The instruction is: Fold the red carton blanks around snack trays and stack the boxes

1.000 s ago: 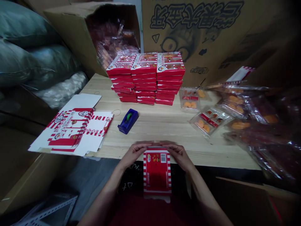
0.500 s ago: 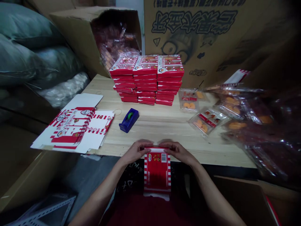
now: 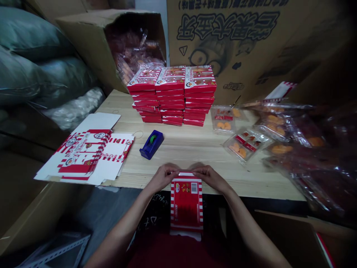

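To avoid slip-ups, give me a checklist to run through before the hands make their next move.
1. Left hand on the red box, at its far end: ok.
2. Right hand on that same end: ok.
3. Near-end flap tucked in: not ok, it sticks out.
4. Contents inside: cannot tell, the printed panel hides them.
5. Tape dispenser on the table: ok.
6. Stacked boxes standing: ok.
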Demonstrator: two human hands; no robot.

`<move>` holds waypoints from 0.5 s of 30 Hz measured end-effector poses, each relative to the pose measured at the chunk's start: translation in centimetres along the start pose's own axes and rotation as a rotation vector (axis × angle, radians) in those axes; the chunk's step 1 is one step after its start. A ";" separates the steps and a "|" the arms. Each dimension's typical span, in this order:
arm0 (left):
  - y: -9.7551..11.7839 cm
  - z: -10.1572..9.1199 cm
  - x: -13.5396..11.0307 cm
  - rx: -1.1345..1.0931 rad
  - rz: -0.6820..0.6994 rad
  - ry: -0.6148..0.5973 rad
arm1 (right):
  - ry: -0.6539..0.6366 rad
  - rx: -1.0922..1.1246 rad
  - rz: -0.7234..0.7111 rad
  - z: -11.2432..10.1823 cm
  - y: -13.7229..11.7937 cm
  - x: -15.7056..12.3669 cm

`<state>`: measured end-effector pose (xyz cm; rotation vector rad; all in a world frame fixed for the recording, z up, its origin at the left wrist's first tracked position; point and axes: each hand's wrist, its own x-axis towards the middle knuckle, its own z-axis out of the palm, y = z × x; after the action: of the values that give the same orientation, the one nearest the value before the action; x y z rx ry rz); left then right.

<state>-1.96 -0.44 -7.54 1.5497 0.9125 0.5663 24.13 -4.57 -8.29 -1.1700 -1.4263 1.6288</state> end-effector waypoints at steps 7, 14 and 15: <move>2.3 1.0 -2.4 0.102 0.115 -0.024 | 0.075 -0.068 -0.015 1.5 0.3 -2.3; 3.2 1.2 -4.4 0.297 0.252 -0.061 | 0.143 -0.237 -0.084 2.7 -1.0 -5.5; 3.1 1.1 -4.7 0.334 0.256 -0.080 | 0.147 -0.266 -0.094 2.7 -1.1 -5.8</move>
<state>-3.04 -4.89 -4.15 1.9953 0.7798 0.5469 23.71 -10.70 -6.05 -1.3190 -1.6112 1.2891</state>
